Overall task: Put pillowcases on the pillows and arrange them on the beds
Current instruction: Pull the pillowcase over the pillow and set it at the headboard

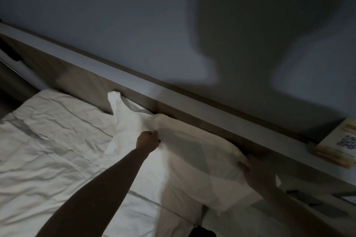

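**Q:** While the room is this dim, what are the hands doing?

**A:** Left hand (148, 139) is curled tight, pinching the white pillowcase (123, 119) at the pillow's far-left end. Right hand (255, 171) grips the near-right end, fingers wrapped over the fabric edge.

**Q:** Where does the pillow lie from those grips?

**A:** Between them. The pillow (194, 152) rests on the bed (48, 140), its long axis running along the wooden headboard (134, 90), which it touches. Slack pillowcase fabric sticks up beyond the left hand, so the case looks not fully seated at that end. The right hand is nearer the body; the left arm is stretched farther out.

**Q:** What else is around?

**A:** Rumpled white bedding spreads to the left. On the headboard ledge at right stands a small card with a QR code (344, 140), close to the right hand. Dark flat objects lie lower right, too blurred to name. A large shadow covers the wall.
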Motion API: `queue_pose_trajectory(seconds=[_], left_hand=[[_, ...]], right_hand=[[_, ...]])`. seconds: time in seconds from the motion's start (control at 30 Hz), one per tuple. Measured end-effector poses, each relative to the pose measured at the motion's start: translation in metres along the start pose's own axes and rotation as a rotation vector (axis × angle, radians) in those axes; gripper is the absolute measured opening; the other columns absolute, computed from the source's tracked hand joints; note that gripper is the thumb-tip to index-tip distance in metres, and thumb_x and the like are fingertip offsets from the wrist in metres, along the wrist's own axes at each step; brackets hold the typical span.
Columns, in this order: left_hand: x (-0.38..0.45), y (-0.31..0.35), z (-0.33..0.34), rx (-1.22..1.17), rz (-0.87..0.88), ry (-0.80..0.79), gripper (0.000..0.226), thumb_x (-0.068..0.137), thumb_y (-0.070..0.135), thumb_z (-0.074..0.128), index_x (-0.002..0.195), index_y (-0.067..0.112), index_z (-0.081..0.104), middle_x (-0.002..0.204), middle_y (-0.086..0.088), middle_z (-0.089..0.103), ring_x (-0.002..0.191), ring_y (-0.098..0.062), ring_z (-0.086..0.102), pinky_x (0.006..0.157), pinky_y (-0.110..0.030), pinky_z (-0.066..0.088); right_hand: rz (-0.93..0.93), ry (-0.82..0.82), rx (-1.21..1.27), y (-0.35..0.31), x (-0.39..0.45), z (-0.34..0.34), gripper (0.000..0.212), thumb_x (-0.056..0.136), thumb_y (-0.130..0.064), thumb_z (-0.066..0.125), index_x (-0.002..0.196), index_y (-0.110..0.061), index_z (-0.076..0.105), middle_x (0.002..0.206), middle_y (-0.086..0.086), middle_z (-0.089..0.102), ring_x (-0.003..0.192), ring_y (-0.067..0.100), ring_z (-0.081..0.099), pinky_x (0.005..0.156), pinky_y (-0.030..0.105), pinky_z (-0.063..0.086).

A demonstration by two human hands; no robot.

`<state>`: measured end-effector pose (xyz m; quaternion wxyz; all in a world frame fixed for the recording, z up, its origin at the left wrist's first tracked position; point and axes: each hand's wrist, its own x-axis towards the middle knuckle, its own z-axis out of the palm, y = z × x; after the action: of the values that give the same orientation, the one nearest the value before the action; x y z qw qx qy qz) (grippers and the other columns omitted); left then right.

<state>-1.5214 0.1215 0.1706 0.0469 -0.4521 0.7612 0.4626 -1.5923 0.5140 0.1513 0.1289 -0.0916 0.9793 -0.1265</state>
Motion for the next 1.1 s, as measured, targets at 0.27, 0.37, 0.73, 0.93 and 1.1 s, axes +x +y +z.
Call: queue_pose_trajectory(seconds=[0.27, 0.37, 0.73, 0.93, 1.1], left_hand=[[-0.007, 0.023, 0.004, 0.412, 0.028, -0.040, 0.052, 0.099, 0.045, 0.049, 0.132, 0.006, 0.060, 0.131, -0.016, 0.067, 0.121, -0.038, 0.063, 0.097, -0.040, 0.050], [-0.008, 0.017, 0.004, 0.345, 0.000, -0.019, 0.062, 0.096, 0.052, 0.057, 0.134, 0.005, 0.050, 0.130, -0.017, 0.065, 0.118, -0.040, 0.064, 0.097, -0.042, 0.052], [0.028, -0.025, 0.019, 0.070, -0.123, -0.053, 0.039, 0.076, 0.039, 0.053, 0.084, 0.009, 0.077, 0.089, -0.015, 0.079, 0.090, -0.038, 0.076, 0.083, -0.047, 0.064], [-0.010, -0.016, 0.015, 0.111, -0.016, 0.017, 0.043, 0.084, 0.043, 0.044, 0.076, 0.012, 0.072, 0.083, -0.009, 0.077, 0.084, -0.034, 0.073, 0.083, -0.043, 0.061], [-0.027, 0.006, 0.033, 0.248, 0.089, -0.029, 0.035, 0.096, 0.041, 0.054, 0.111, 0.012, 0.068, 0.114, -0.009, 0.071, 0.108, -0.034, 0.068, 0.085, -0.033, 0.051]], right_hand=[[-0.032, 0.058, 0.035, -0.013, 0.000, 0.010, 0.058, 0.091, -0.042, 0.070, 0.139, -0.012, 0.057, 0.133, 0.011, 0.065, 0.120, 0.033, 0.062, 0.101, 0.046, 0.050], [-0.002, -0.027, -0.033, -0.022, -0.001, 0.009, 0.060, 0.092, -0.046, 0.065, 0.143, -0.017, 0.051, 0.139, 0.007, 0.061, 0.126, 0.030, 0.058, 0.104, 0.043, 0.046], [0.032, 0.010, -0.059, -0.025, 0.004, -0.004, 0.041, 0.106, -0.036, 0.045, 0.138, -0.014, 0.059, 0.128, 0.009, 0.069, 0.119, 0.029, 0.064, 0.096, 0.039, 0.050], [0.036, 0.177, 0.051, -0.010, -0.008, 0.012, 0.025, 0.100, -0.029, 0.059, 0.113, -0.011, 0.072, 0.093, 0.010, 0.075, 0.085, 0.031, 0.071, 0.079, 0.044, 0.056], [0.008, 0.188, 0.019, 0.000, -0.005, 0.013, 0.023, 0.097, -0.028, 0.063, 0.112, -0.011, 0.069, 0.099, 0.011, 0.074, 0.088, 0.035, 0.070, 0.078, 0.045, 0.056]])
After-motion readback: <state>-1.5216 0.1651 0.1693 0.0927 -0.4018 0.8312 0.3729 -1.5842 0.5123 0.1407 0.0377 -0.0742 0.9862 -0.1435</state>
